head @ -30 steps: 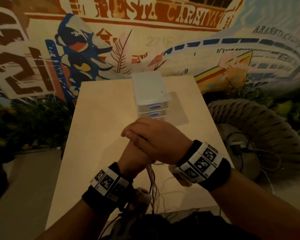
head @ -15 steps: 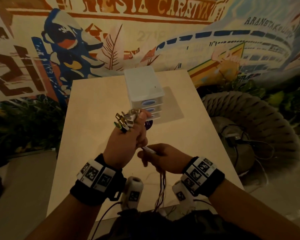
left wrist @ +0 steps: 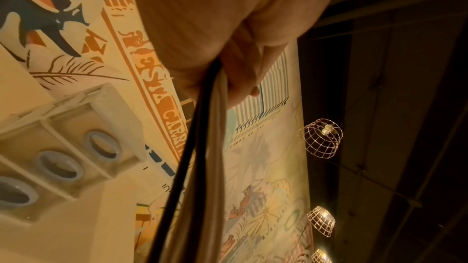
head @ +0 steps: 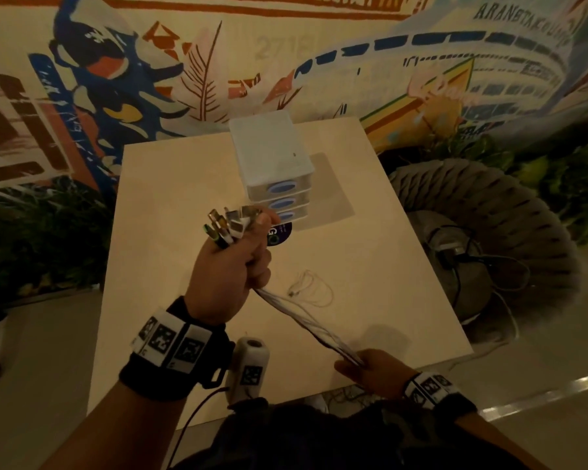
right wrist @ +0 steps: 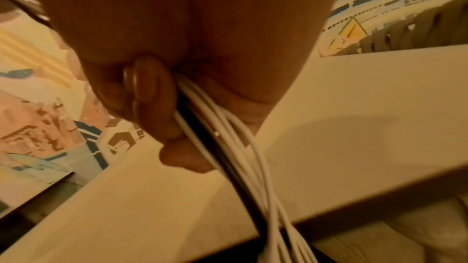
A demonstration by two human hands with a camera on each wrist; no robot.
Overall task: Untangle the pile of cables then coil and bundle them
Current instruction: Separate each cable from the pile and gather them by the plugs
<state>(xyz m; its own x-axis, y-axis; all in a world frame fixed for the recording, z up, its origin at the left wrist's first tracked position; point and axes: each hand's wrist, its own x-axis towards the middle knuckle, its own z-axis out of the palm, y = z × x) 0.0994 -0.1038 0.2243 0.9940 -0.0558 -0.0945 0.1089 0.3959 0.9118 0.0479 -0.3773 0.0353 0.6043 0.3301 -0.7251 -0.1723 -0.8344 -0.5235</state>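
Note:
A bundle of white and black cables (head: 306,320) stretches taut between both hands above the table. My left hand (head: 231,266) grips the bundle just below its plug ends (head: 226,223), which fan out above the fist. My right hand (head: 370,371) holds the same bundle lower down, near the table's front edge, and the cables run on below the edge. In the left wrist view the cables (left wrist: 197,147) leave the fist as a black and pale strand. The right wrist view shows several white cables and a black one (right wrist: 222,147) held between fingers and palm.
A white three-drawer box (head: 272,171) stands at the middle back of the pale table (head: 170,205), with a dark round sticker (head: 280,234) in front of it. A thin loose wire (head: 311,288) lies mid-table. A woven seat (head: 489,232) with cables stands right.
My hands were clasped together a second ago. Since then the right hand has slid down the bundle toward the table's front edge, pulling the cables straight, while the left hand stayed up holding the plug ends.

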